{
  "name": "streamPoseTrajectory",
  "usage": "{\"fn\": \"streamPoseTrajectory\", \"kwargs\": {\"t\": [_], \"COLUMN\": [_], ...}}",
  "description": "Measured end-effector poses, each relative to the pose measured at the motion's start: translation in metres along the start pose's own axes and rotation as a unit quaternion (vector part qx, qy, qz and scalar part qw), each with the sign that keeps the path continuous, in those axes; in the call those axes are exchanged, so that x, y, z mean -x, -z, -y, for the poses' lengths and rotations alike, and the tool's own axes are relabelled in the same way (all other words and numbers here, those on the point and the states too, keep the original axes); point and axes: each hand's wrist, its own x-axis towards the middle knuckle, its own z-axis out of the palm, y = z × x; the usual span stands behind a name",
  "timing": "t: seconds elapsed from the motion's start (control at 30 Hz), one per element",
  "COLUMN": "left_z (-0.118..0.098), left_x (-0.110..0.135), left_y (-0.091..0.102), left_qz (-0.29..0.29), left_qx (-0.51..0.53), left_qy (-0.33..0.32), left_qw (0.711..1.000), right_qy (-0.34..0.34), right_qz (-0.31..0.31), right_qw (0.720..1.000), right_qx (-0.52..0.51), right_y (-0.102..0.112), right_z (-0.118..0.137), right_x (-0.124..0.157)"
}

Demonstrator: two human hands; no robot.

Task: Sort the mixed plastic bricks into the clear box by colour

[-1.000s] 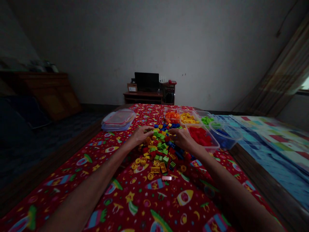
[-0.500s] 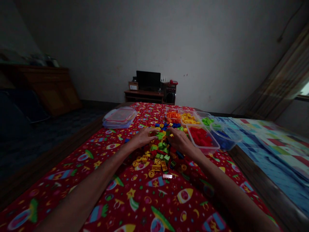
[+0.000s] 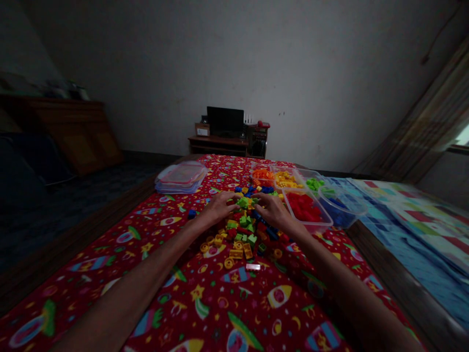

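Observation:
A heap of toy building bricks in green, yellow, red and blue [image 3: 246, 226] lies on the red patterned tablecloth [image 3: 216, 303]. My left hand [image 3: 219, 208] is at the far left side of the heap, fingers curved and apart from the thumb, close to some green bricks [image 3: 242, 202]. Across from it, my right hand [image 3: 273, 209] reaches in from the right with thumb and fingers apart, its tips beside the same green bricks. Whether the fingertips touch them is hard to see. Yellow bricks [image 3: 236, 253] and a small pale pink block [image 3: 253, 267] lie at the near edge.
Plastic containers on the right hold sorted bricks: orange [image 3: 263, 177], yellow [image 3: 287, 180], green [image 3: 315, 184], red [image 3: 305, 207] and blue [image 3: 339, 213]. Stacked lids [image 3: 181, 177] lie at left. A blue brick [image 3: 192, 214] sits beside my left wrist. A bed [image 3: 421, 230] adjoins the table.
My right hand's fingers have spread from a closer curl, and more green bricks show between the hands. My left hand has barely moved.

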Motion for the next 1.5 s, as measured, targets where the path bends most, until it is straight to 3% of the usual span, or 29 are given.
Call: {"fn": "streamPoseTrajectory", "kwargs": {"t": [0.1, 0.3, 0.43, 0.63, 0.77, 0.87, 1.13, 1.2, 1.33, 1.5], "left_z": [-0.015, -0.042, -0.036, -0.02, -0.019, -0.018, -0.013, -0.014, -0.021, -0.034], "left_x": [0.0, 0.002, 0.001, 0.007, 0.012, 0.012, 0.011, 0.008, 0.004, 0.004], "left_y": [0.003, 0.002, 0.009, 0.009, 0.001, 0.0, -0.006, -0.005, 0.005, 0.005], "left_qz": [-0.032, -0.022, 0.0, 0.123, 0.12, 0.12, 0.098, 0.065, -0.001, -0.012], "left_qx": [0.043, 0.075, 0.071, -0.06, -0.129, -0.117, -0.112, -0.088, -0.01, 0.105], "left_qy": [0.02, -0.01, -0.008, -0.069, -0.094, -0.096, -0.132, -0.115, -0.01, 0.054], "left_qw": [0.998, 0.997, 0.997, 0.988, 0.98, 0.981, 0.98, 0.987, 1.0, 0.993], "right_qy": [-0.01, -0.005, -0.008, -0.033, -0.046, -0.063, -0.083, -0.082, -0.059, -0.005], "right_qz": [0.014, 0.035, 0.027, 0.053, 0.05, 0.055, 0.014, 0.014, 0.054, 0.073], "right_qw": [0.999, 0.995, 0.994, 0.975, 0.968, 0.969, 0.99, 0.993, 0.996, 0.997], "right_qx": [-0.047, -0.092, -0.107, -0.211, -0.241, -0.232, -0.11, -0.081, -0.036, -0.037], "right_y": [-0.003, 0.002, 0.01, 0.014, 0.014, 0.017, 0.021, 0.023, 0.026, 0.018], "right_z": [-0.001, 0.002, -0.002, -0.018, -0.02, -0.018, -0.012, -0.011, -0.009, 0.0], "right_x": [-0.002, -0.005, -0.007, -0.011, -0.01, -0.009, -0.009, -0.009, -0.008, -0.003]}}
